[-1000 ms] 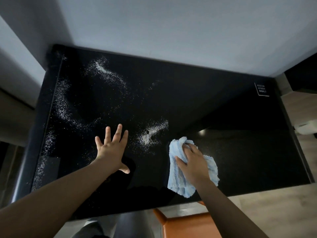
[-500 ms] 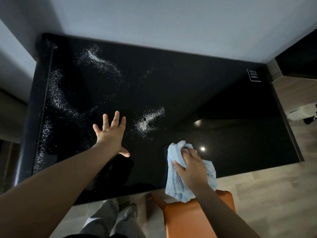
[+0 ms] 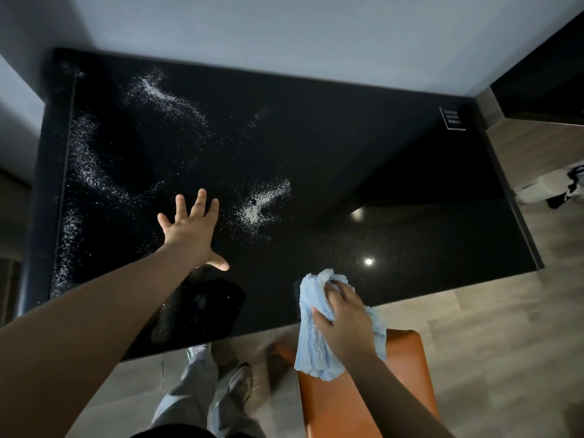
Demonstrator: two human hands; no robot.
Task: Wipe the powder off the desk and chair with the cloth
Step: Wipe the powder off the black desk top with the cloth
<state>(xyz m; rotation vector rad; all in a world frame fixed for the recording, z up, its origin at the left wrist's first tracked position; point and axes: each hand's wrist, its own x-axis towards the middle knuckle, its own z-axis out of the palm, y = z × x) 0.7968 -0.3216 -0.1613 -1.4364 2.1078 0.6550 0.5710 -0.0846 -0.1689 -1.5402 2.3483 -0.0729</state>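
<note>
Head view shows our right hand [image 3: 344, 324] closed around the blue cloth [image 3: 311, 343] at the near edge of the black desk [image 3: 379, 191], above the orange chair [image 3: 407, 368]. Our left hand [image 3: 191, 230] lies flat with fingers spread on the desk. White powder [image 3: 259, 205] stays scattered beside it and further left.

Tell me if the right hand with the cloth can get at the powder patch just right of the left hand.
Probably yes. The right hand holds the cloth at the desk's near edge, and only bare desk lies between it and the powder patch.
</note>
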